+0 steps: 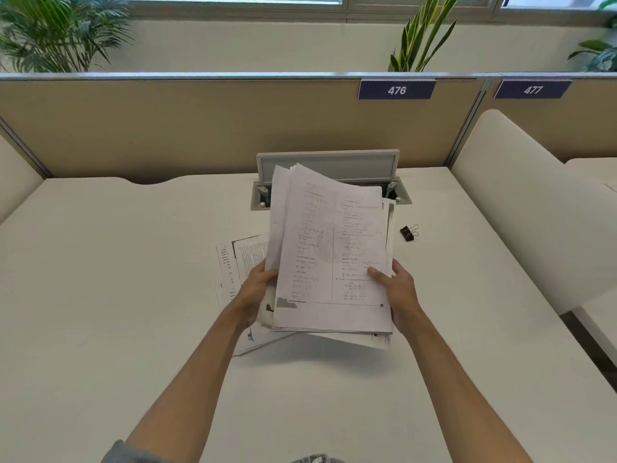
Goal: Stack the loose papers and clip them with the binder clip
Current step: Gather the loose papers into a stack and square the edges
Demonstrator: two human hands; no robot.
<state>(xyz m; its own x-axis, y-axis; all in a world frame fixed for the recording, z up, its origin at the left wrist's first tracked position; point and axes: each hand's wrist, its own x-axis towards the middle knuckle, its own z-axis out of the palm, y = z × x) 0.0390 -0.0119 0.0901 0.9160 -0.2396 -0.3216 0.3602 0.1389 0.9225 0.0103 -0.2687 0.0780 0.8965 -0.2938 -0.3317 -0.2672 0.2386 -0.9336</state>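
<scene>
I hold a bundle of printed papers (330, 248) above the white desk (117, 279), its sheets uneven at the edges. My left hand (255, 290) grips the bundle's left edge, fingers tucked behind. On the right edge my right hand (399, 289) holds it with the thumb on the top sheet. Two more printed sheets (233, 262) lie flat on the desk under and left of the bundle. A black binder clip (408, 232) with wire handles lies on the desk to the right of the bundle, apart from both hands.
An open cable tray with a raised grey lid (329, 162) sits behind the bundle at the desk's back. A tan partition (167, 128) with labels 476 and 477 closes the back. A white side divider (521, 208) stands at right.
</scene>
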